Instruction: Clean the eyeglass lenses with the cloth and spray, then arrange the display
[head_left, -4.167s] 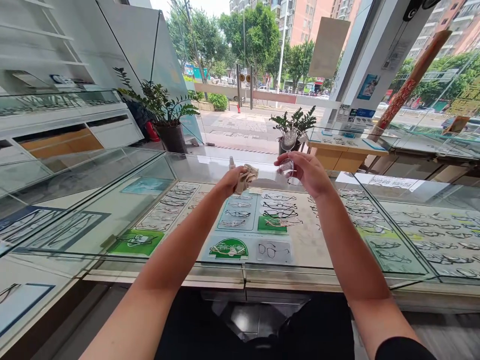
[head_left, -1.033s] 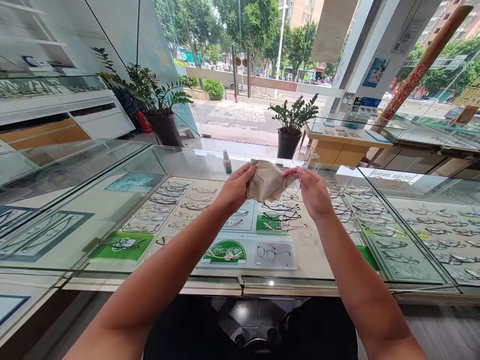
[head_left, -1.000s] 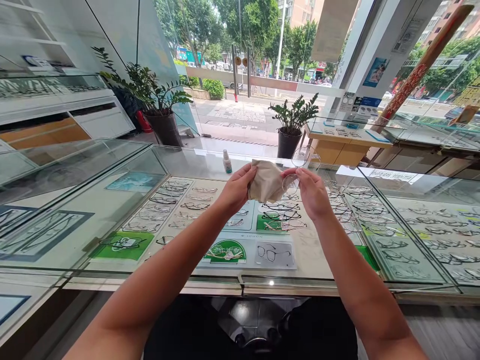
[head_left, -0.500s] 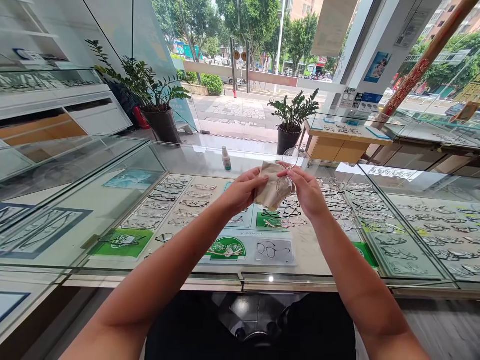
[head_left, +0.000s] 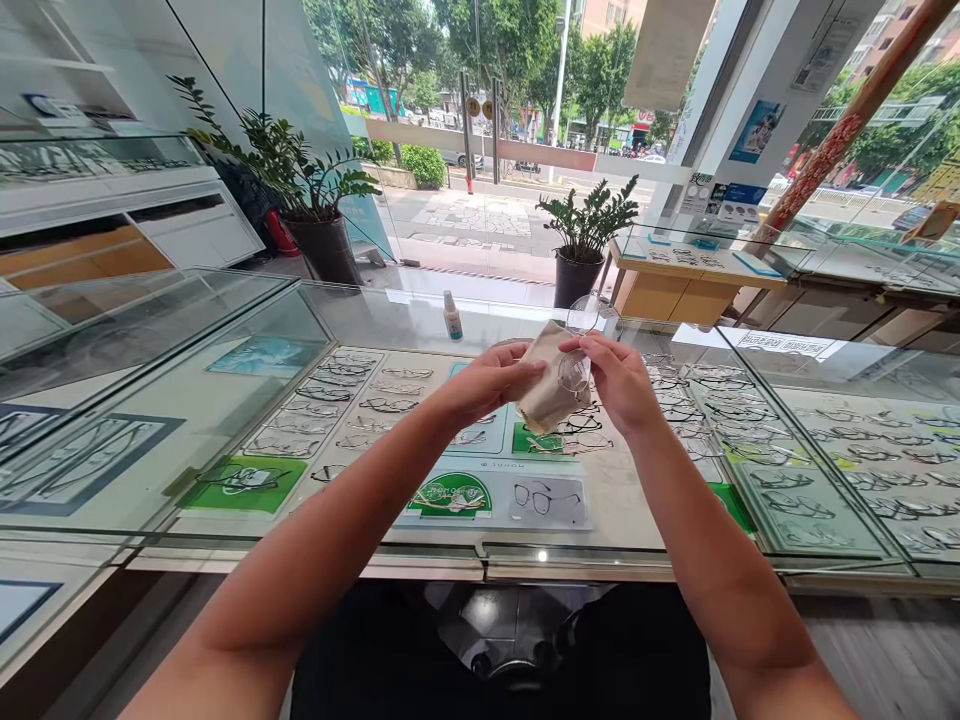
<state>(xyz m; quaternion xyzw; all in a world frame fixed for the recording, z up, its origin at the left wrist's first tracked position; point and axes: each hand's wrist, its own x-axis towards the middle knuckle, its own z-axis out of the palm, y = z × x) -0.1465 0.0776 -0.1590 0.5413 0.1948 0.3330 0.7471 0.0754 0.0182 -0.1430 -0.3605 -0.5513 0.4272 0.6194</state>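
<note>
Pinching thin-rimmed round eyeglasses (head_left: 574,374) in the right hand (head_left: 624,388), gripping beige cloth (head_left: 541,402) in the left hand (head_left: 487,382) over the glass counter (head_left: 375,318), apparently partway through, with near lens (head_left: 576,368) at cloth, far lens (head_left: 588,314) clear.

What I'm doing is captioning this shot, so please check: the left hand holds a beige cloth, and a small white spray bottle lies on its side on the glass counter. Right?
Not on its side: the head view shows the small white spray bottle standing upright on the glass counter. The left hand does hold the beige cloth.
</note>
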